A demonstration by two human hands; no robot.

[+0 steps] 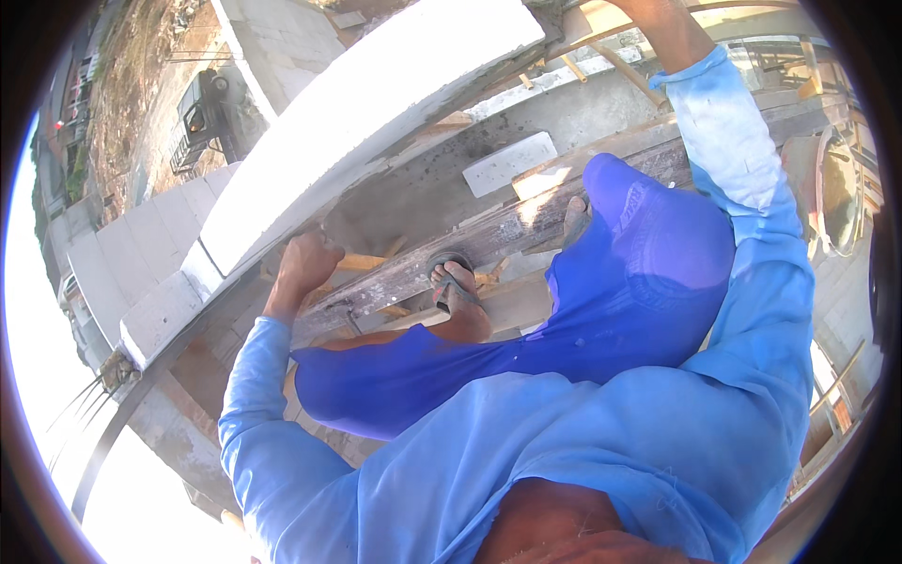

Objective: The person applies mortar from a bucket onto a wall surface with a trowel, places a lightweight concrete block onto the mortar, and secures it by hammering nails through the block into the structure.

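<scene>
My left hand (310, 260) is curled closed beside the lower edge of the white block wall (376, 122); what its fingers hold, if anything, cannot be made out. A strip of wood (362, 262) lies just to its right. My right arm reaches far forward, and my right hand (648, 9) is cut off by the top rim, so its fingers are hidden. It is near wooden boards (601, 19) at the wall's far end. Beneath me is a worn plank (498, 235), with my sandalled foot (454, 285) on it.
A pale flat block (510, 164) lies on the grey surface beyond the plank. A round bucket-like container (836, 188) stands at the right. Past the wall, the ground drops away to a dark vehicle (197, 117). Cables (80, 404) hang at the left.
</scene>
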